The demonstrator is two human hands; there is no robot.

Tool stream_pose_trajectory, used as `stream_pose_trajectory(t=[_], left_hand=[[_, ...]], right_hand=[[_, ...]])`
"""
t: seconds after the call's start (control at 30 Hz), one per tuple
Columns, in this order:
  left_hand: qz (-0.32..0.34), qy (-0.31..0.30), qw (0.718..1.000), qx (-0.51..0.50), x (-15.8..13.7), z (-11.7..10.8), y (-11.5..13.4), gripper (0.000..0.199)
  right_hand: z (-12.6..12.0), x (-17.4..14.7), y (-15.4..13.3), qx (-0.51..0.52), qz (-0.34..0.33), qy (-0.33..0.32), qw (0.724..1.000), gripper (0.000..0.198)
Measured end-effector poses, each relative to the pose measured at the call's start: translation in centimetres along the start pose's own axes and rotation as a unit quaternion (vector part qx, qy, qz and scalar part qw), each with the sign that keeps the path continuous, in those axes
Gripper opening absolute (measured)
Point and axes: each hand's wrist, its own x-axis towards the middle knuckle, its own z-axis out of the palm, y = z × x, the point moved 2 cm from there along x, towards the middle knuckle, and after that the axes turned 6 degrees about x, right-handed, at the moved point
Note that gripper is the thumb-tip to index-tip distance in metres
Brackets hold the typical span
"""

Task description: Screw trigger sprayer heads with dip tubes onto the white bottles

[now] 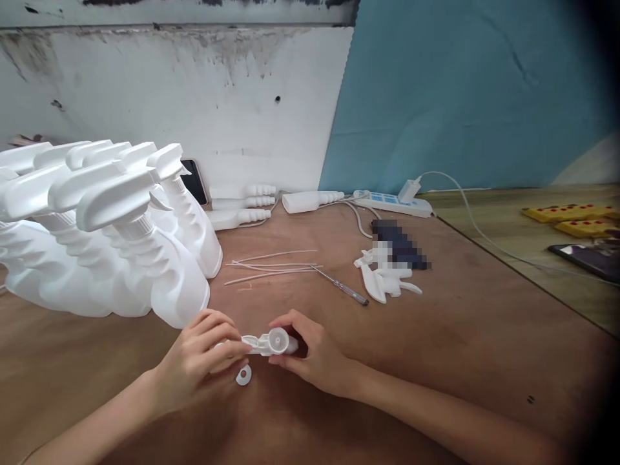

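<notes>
A white trigger spray head is held low over the brown table, its round threaded collar facing up toward me. My right hand grips its right end between thumb and fingers. At the other end, my left hand has its fingers closed on the narrow part. Just below the left fingertips shows a small white ring washer; whether those fingers pinch it or it lies on the table, I cannot tell. Beyond the hands are several thin white tubes and a small screwdriver.
Several white spray bottles crowd the left side. Bottles without heads lie at the back near a power strip with a charger cable. Loose white spray parts rest at right beside a dark, pixelated object. A phone leans behind.
</notes>
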Motion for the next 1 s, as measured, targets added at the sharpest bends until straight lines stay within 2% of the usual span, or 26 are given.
stream_pose_trajectory(t=[0.1, 0.17, 0.43, 0.6, 0.77, 0.9, 1.0], left_hand=[[0.010, -0.108, 0.994, 0.034, -1.4, 0.3, 0.3, 0.015], [0.019, -0.134, 0.989, 0.062, -1.9, 0.5, 0.5, 0.012], [0.136, -0.076, 0.976, 0.151, -2.8, 2.1, 1.3, 0.014], [0.105, -0.044, 0.985, 0.126, -2.1, 1.8, 1.6, 0.006], [0.067, -0.124, 0.982, 0.129, -1.7, 1.4, 1.5, 0.016], [0.046, -0.174, 0.973, 0.148, -2.1, 1.9, 1.4, 0.006], [0.042, -0.179, 0.971, 0.154, -2.2, 2.1, 1.5, 0.005]], right_hand=[[-0.2, -0.1, 0.2, 0.027, 0.030, 0.004, 0.999, 0.039], [-0.2, -0.2, 0.3, 0.038, 0.042, 0.010, 0.998, 0.042], [0.0, -0.3, 0.4, 0.028, 0.041, 0.009, 0.999, 0.037], [-0.1, -0.3, 0.2, 0.017, 0.030, 0.014, 0.999, 0.033], [-0.1, -0.3, 0.3, 0.012, 0.022, 0.014, 1.000, 0.033], [-0.1, -0.2, 0.2, 0.013, 0.014, 0.015, 1.000, 0.032], [-0.1, -0.2, 0.1, 0.009, 0.016, 0.014, 1.000, 0.032]])
